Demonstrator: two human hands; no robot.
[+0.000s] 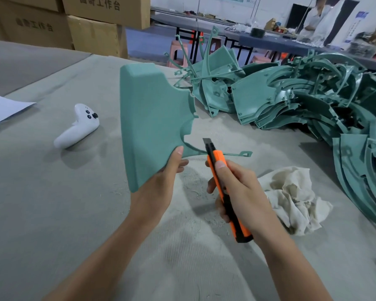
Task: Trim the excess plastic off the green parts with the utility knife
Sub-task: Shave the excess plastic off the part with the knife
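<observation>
While the left hand (172, 168) grips a flat teal-green moulded plastic panel (148, 118), thumb on the near face and fingers curled behind its lower right edge, the panel stands roughly upright over the middle of the grey cloth-covered bench (52, 203). Whether its lower corner touches the cloth cannot be told.

Right hand (237, 192): fingers wrapped round an orange-and-black utility knife (224, 187), thumb laid along the top of the orange body. A short length of blade (206, 141) is out, pointing toward the far edge. A thin curved green strip (237, 153) runs from the panel's lower right edge out to a small tab. The knife body crosses in front of this strip, so contact between knife and strip is hidden.

Far right corner and right edge: heap of matching green parts (302, 94), curved pieces and thin ribs tangled together, individual parts hard to separate; the heap is cut off at the right.

Just right of the right hand, apart from it: crumpled off-white cloth rag (291, 198).

Left part of the bench: white handheld controller with black buttons (78, 127), lying on its side. At the left edge, a white paper sheet (2, 109), only one corner in view.

Pale plastic shavings (195, 192) are scattered on the cloth beneath the hands.

Beyond the far left corner: stacked brown cardboard boxes (91, 22) with printed characters, cut off at the top. Beyond the far edge: dark tables with blurred clutter, and a person in white (315, 16), partly out of view.
</observation>
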